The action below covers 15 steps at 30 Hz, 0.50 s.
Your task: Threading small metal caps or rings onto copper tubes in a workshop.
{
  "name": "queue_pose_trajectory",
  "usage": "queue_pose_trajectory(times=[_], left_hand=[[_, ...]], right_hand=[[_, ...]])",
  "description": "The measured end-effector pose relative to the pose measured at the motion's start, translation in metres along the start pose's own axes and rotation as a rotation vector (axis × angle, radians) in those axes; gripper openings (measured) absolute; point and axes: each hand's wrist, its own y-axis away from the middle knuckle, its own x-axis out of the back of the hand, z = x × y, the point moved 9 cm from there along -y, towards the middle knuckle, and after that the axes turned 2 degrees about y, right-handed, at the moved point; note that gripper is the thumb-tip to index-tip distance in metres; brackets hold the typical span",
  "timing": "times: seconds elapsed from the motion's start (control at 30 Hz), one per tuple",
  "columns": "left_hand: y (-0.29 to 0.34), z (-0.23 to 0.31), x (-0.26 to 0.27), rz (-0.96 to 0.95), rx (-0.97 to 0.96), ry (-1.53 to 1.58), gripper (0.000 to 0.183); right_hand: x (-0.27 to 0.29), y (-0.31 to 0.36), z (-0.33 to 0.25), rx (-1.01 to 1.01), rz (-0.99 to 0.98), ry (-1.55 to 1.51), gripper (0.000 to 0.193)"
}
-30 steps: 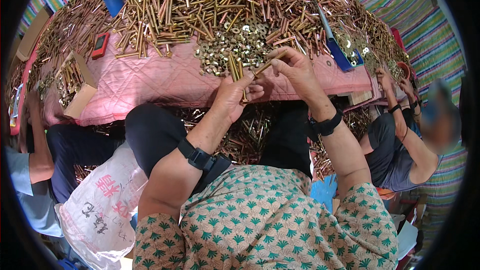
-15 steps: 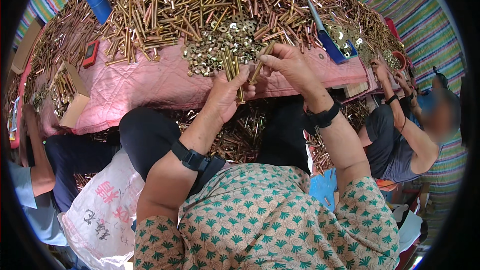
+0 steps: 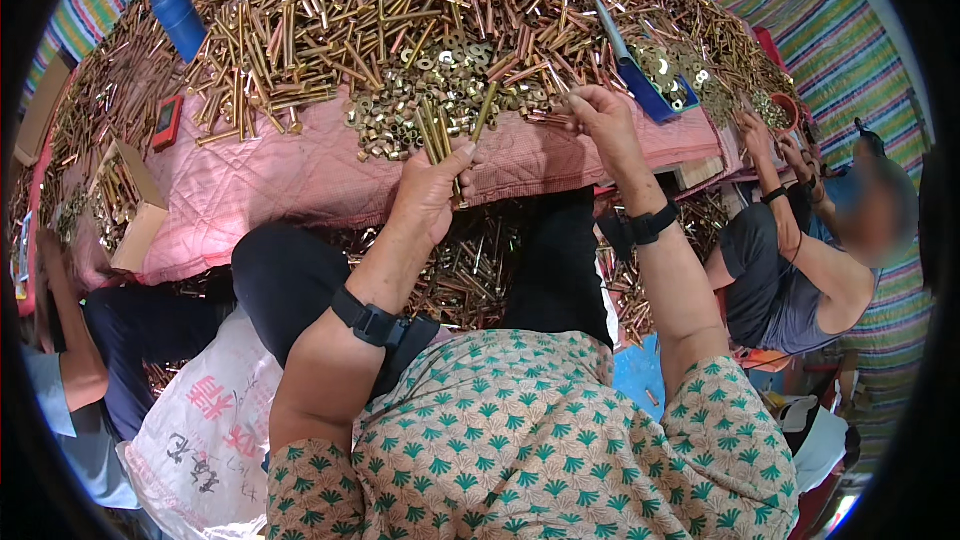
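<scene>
My left hand is closed round several long brass-coloured bolts, which stick up out of the fist. One of them leans off to the right of the others. Over the pile's near edge, to the right, my right hand has its thumb and fingers drawn together; whatever they pinch, if anything, is too small to make out. Just beyond my left hand lies a heap of small nuts or sleeves, with flat washers behind it.
Loose bolts cover the table's far part, over a pink quilted cloth. A blue tray of washers, a blue cylinder, a red device and a carton of bolts stand about. Co-workers sit either side.
The bolt that was in my right hand now leans among those in my left. My right hand has moved away to the right, and the view has shifted slightly.
</scene>
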Motion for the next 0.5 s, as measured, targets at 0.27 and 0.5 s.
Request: queue_pose_trajectory(times=[0.27, 0.5], left_hand=[[0.001, 0.002, 0.003, 0.044, -0.030, 0.003, 0.019], [0.002, 0.000, -0.001, 0.030, -0.030, -0.028, 0.018]], right_hand=[[0.018, 0.002, 0.017, 0.321, 0.095, 0.548, 0.009], [-0.029, 0.013, -0.008, 0.621, 0.024, 0.995, 0.014]])
